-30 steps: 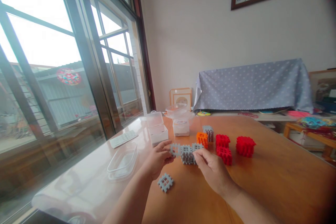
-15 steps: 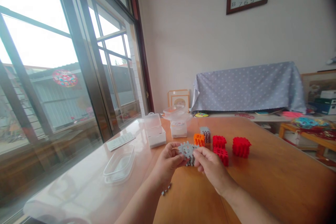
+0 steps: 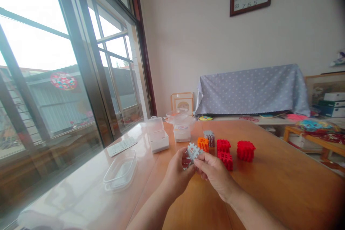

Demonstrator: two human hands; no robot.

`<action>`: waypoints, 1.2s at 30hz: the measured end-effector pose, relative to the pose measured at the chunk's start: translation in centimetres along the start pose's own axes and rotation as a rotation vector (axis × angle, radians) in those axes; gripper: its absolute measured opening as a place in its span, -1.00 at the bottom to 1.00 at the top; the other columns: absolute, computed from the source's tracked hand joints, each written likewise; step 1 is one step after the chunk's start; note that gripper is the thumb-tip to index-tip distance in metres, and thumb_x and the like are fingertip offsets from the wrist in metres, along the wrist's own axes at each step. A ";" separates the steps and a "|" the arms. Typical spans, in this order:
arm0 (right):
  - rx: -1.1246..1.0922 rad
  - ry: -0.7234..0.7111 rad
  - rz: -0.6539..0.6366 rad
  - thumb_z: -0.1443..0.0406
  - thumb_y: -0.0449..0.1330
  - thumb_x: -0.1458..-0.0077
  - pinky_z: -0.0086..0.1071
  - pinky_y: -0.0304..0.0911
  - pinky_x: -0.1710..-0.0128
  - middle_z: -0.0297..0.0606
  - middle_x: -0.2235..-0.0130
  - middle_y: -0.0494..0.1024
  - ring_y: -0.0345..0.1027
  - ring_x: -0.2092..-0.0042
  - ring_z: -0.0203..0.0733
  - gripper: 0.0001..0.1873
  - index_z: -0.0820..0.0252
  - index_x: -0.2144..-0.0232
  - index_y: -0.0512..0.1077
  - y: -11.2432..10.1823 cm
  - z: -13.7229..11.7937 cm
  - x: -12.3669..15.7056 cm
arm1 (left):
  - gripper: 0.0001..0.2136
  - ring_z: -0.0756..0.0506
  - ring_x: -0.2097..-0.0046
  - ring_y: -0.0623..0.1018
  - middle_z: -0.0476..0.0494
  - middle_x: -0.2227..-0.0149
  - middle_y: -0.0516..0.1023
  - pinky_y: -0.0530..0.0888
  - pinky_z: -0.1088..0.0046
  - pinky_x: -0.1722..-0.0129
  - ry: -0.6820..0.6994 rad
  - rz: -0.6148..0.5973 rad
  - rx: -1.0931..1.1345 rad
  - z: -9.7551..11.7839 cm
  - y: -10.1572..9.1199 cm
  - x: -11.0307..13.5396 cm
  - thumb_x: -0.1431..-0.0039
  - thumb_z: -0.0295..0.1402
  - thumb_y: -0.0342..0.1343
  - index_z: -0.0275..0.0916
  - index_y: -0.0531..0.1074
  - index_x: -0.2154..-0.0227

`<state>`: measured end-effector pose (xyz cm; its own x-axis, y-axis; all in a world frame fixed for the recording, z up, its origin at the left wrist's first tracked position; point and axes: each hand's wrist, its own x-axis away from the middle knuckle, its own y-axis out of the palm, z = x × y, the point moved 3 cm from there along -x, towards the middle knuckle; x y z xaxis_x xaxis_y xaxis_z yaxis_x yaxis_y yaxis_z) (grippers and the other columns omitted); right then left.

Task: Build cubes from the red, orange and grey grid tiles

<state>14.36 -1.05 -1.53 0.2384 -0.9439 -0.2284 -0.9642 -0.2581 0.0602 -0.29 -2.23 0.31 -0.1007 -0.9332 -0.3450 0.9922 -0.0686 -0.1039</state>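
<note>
Grey interlocking plastic pieces (image 3: 194, 150) with notched edges are held up over the table between both hands. My left hand (image 3: 178, 167) is closed around their left side, its thumb toward the front. My right hand (image 3: 214, 169) pinches the lower right edge between thumb and fingers. Fingers cover part of the pieces, so I cannot tell how many are there. Just behind stand an orange stack (image 3: 203, 144) and a grey stack (image 3: 209, 138) of similar notched pieces. Red stacks stand to the right, two close together (image 3: 224, 153) and one apart (image 3: 245, 151).
An open translucent box (image 3: 159, 142) and another white container (image 3: 182, 134) with lids on top stand at the back left. Nearer lie a clear plastic lid or tray (image 3: 120, 172) and a white printed sheet (image 3: 122, 146). The wooden table (image 3: 272, 179) borders a large window.
The grey pieces have been tipped up, so their face shows differently. My hands have come closer together, the left moving right. Small grey bits near my left wrist are now out of sight.
</note>
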 end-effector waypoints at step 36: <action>-0.065 0.105 0.024 -0.02 0.12 -0.20 -0.47 -0.08 0.58 -0.40 0.57 0.41 0.11 0.60 -0.41 -0.55 0.19 0.54 0.34 -0.6 0.4 0.0 | -0.53 -0.13 0.04 0.54 -0.17 0.02 0.54 0.47 0.32 0.00 0.139 -0.057 -0.326 0.2 -1.0 0.1 -0.08 -0.42 0.24 -0.21 0.34 -0.08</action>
<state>14.87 -0.79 -1.93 0.2293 -0.9655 -0.1231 -0.9611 -0.2446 0.1282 -1.32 -2.27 0.57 -0.1868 -0.8724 -0.4516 0.9116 0.0174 -0.4108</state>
